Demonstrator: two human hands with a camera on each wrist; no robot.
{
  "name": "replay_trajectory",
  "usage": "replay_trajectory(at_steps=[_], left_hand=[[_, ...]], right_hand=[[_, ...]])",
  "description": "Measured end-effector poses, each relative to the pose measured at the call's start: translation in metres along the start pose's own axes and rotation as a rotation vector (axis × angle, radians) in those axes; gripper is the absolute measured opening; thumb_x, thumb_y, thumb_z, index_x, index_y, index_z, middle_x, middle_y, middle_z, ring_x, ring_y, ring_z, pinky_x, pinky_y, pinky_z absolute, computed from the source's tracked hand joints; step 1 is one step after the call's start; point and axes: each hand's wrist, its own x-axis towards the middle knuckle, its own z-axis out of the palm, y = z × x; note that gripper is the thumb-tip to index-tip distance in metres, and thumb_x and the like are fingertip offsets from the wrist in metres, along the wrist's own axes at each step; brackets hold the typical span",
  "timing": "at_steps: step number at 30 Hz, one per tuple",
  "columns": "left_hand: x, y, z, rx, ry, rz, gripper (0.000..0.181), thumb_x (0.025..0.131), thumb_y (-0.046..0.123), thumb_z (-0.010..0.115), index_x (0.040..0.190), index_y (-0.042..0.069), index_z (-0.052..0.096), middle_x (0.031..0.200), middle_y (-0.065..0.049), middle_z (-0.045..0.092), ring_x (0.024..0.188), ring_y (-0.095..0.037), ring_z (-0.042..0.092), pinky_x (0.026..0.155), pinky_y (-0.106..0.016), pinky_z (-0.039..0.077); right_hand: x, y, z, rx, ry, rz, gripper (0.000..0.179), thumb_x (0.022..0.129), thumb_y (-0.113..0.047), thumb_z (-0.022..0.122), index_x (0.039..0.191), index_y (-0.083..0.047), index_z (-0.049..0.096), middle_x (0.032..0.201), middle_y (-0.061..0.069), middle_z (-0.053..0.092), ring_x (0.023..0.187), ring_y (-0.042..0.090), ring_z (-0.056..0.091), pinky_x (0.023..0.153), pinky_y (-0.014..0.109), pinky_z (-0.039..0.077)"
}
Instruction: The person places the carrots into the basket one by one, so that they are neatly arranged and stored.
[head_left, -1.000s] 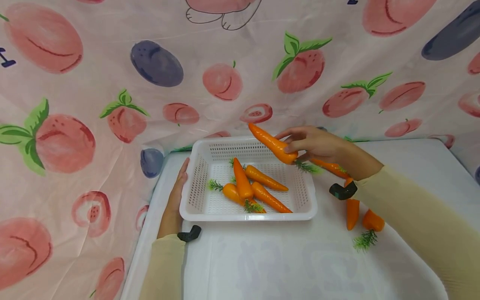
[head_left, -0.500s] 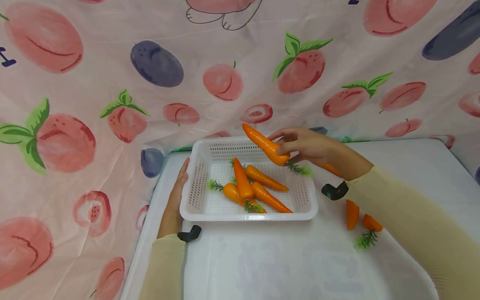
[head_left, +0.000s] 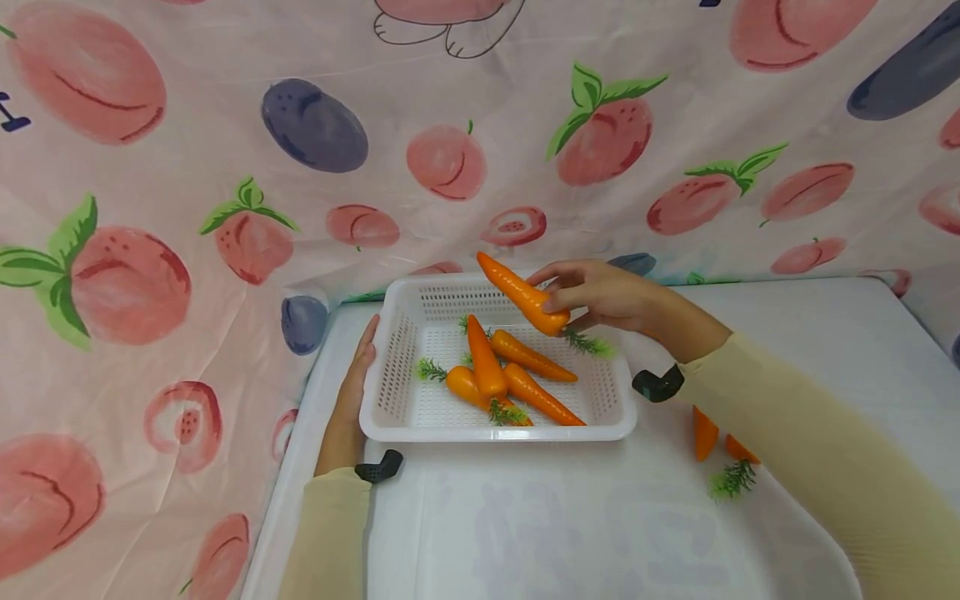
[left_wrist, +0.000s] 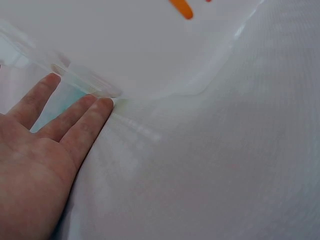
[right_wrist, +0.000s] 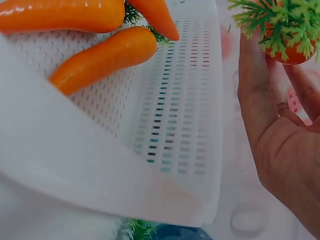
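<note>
My right hand grips an orange carrot near its leafy end, tip pointing up and left over the back right of a white perforated basket. In the right wrist view, green leaves hang beside the fingers. At the basket's left side, my left hand rests with straight fingers; the left wrist view shows the fingertips right at the basket's lower edge. Several carrots lie inside the basket, among them an upright-looking one across the others and one at the front right.
More carrots lie on the white table right of the basket, partly behind the right sleeve; an orange tip and a leafy top show. Behind the table hangs a fruit-printed cloth.
The right hand has moved left with the carrot, bringing it further over the basket and slightly lower. The right sleeve now covers more of the carrots on the table. The left hand stays put.
</note>
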Motion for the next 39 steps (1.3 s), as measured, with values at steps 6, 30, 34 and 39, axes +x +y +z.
replay_trajectory(at_steps=[6, 30, 34, 39], left_hand=[[-0.003, -0.001, 0.0, 0.033, 0.016, -0.009, 0.053, 0.108, 0.044, 0.034, 0.16, 0.048, 0.024, 0.171, 0.013, 0.02, 0.158, -0.021, 0.018, 0.125, -0.053, 0.017], [-0.001, -0.004, -0.004, 0.0, -0.018, 0.014, 0.057, 0.108, 0.042, 0.035, 0.163, 0.042, 0.018, 0.171, 0.012, 0.018, 0.157, -0.019, 0.017, 0.125, -0.051, 0.014], [-0.001, -0.005, -0.004, 0.001, -0.014, 0.007, 0.055, 0.108, 0.043, 0.036, 0.161, 0.046, 0.021, 0.17, 0.014, 0.019, 0.157, -0.017, 0.018, 0.125, -0.05, 0.015], [-0.001, -0.004, -0.004, 0.011, -0.01, 0.006, 0.056, 0.108, 0.043, 0.035, 0.162, 0.044, 0.019, 0.17, 0.014, 0.019, 0.157, -0.017, 0.017, 0.126, -0.051, 0.013]], right_hand=[[0.002, 0.001, 0.002, 0.005, -0.012, -0.004, 0.055, 0.092, -0.022, 0.073, 0.142, -0.014, 0.052, 0.129, 0.015, 0.058, 0.109, 0.034, 0.065, 0.096, 0.054, 0.055], [0.008, 0.005, -0.001, 0.009, -0.034, 0.018, 0.056, 0.093, -0.024, 0.072, 0.144, -0.014, 0.051, 0.125, 0.013, 0.06, 0.104, 0.033, 0.067, 0.095, 0.049, 0.056], [0.011, 0.007, 0.0, 0.008, -0.054, 0.032, 0.058, 0.093, -0.025, 0.072, 0.145, -0.013, 0.049, 0.124, 0.013, 0.059, 0.104, 0.032, 0.067, 0.097, 0.049, 0.055], [0.014, 0.008, 0.001, 0.006, -0.062, 0.046, 0.059, 0.092, -0.025, 0.073, 0.145, -0.014, 0.05, 0.124, 0.013, 0.059, 0.105, 0.032, 0.066, 0.1, 0.053, 0.053]])
